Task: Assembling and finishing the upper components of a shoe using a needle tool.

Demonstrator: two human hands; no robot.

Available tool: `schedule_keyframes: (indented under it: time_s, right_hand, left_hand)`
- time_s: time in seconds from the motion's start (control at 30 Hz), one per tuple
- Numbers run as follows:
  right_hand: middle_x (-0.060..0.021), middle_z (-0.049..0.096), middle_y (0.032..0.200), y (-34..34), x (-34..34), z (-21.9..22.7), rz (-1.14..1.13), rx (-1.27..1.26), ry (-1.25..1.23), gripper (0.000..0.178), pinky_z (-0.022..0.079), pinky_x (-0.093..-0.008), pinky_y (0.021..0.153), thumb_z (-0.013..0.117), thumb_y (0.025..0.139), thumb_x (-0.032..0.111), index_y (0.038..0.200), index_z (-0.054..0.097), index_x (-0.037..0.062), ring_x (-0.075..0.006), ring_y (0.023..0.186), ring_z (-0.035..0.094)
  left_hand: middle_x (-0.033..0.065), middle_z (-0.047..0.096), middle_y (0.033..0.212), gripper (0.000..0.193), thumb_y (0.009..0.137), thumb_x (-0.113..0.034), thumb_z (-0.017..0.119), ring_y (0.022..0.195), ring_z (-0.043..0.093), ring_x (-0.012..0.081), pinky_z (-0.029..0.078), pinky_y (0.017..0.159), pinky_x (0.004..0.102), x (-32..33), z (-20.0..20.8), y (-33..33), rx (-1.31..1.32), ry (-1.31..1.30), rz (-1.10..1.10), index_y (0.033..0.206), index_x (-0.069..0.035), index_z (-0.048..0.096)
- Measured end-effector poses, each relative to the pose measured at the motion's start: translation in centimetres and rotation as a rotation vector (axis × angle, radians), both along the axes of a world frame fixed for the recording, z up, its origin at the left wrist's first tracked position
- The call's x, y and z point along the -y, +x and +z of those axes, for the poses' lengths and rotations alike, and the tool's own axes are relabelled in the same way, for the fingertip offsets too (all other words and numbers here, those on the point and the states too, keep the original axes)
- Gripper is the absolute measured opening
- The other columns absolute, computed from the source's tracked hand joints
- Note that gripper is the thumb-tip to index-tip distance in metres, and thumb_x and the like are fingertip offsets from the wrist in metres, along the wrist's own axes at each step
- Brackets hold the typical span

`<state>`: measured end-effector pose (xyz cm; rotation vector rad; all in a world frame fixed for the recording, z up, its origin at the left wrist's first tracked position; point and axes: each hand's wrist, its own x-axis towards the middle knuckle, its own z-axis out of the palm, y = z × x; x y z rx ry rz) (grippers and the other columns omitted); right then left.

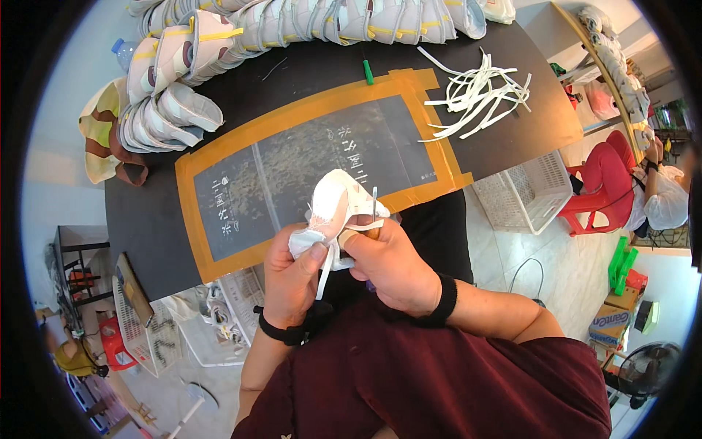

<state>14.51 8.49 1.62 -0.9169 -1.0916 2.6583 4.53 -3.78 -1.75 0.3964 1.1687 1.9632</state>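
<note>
A pale pink and white shoe upper [333, 197] is held up between my hands, over the near edge of the table. My left hand [291, 274] is closed on its near left end, thumb on top. My right hand [395, 267] is closed at the right side, thumb bent against a white lace [327, 276] that hangs down from the upper. A slim metal-shafted tool [375, 197] sticks up from my right fist; its handle is mostly hidden by the fingers. The upper's underside cannot be seen.
Many stacked shoe uppers [344, 22] line the table's far edge and left corner. Loose white laces [479, 91] lie at the right, near a green-handled tool [368, 72]. Orange tape [191, 212] frames a clear sheet. White crates [530, 194] stand below; another person sits right.
</note>
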Motion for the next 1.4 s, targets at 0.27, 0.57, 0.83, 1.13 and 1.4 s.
schedule_keyframes:
  time_s: [0.27,0.57,0.83,1.13,1.4]
  right_hand:
    - [0.0066,0.057,0.076,-0.5,0.2,0.4,-0.086,-0.028,-0.05,0.013,0.033,-0.0204,0.046,0.052,0.097,0.013,0.095,0.064,0.0081,-0.0015,0.056,0.045]
    - [0.0075,0.058,0.078,1.0,0.2,-1.1,-0.039,-0.124,0.025,0.009,0.033,-0.0174,0.048,0.06,0.095,0.015,0.102,0.062,0.0093,0.0007,0.056,0.043]
    - [-0.0029,0.064,0.093,5.2,-1.5,0.7,0.008,-0.12,0.784,0.018,0.05,-0.0267,0.074,0.061,0.095,0.011,0.11,0.063,0.0007,-0.01,0.087,0.061]
    - [0.003,0.06,0.088,4.3,-4.5,1.0,0.082,-0.138,0.67,0.014,0.048,-0.0219,0.077,0.063,0.096,0.013,0.106,0.06,0.0026,-0.0031,0.08,0.055]
    - [0.0054,0.054,0.076,4.7,-4.4,-0.4,0.011,-0.25,0.152,0.007,0.034,-0.017,0.049,0.057,0.097,0.016,0.095,0.06,0.0097,-0.0002,0.057,0.043]
  left_hand:
    - [0.0062,0.064,0.107,0.025,0.092,-0.007,0.066,0.096,0.062,0.0131,0.051,0.086,0.0306,0.0,-0.3,-0.1,0.009,0.034,0.003,0.114,-0.002,0.058]
    - [0.0087,0.062,0.119,0.032,0.094,-0.002,0.058,0.109,0.061,0.018,0.05,0.095,0.0341,-0.9,0.2,0.6,-0.025,0.037,0.093,0.126,-0.002,0.052]
    - [0.0121,0.06,0.125,0.038,0.094,0.001,0.053,0.112,0.062,0.0223,0.052,0.096,0.0362,0.7,-0.2,-0.8,-0.098,0.034,0.173,0.131,-0.003,0.048]
    - [0.0124,0.06,0.126,0.04,0.091,0.001,0.058,0.111,0.063,0.0229,0.052,0.096,0.036,1.1,0.4,-1.2,-0.069,0.062,0.089,0.13,-0.002,0.05]
    - [0.0128,0.057,0.132,0.048,0.09,0.001,0.061,0.118,0.059,0.0263,0.05,0.102,0.0402,1.6,0.6,-0.4,-0.101,0.095,0.089,0.135,-0.003,0.047]
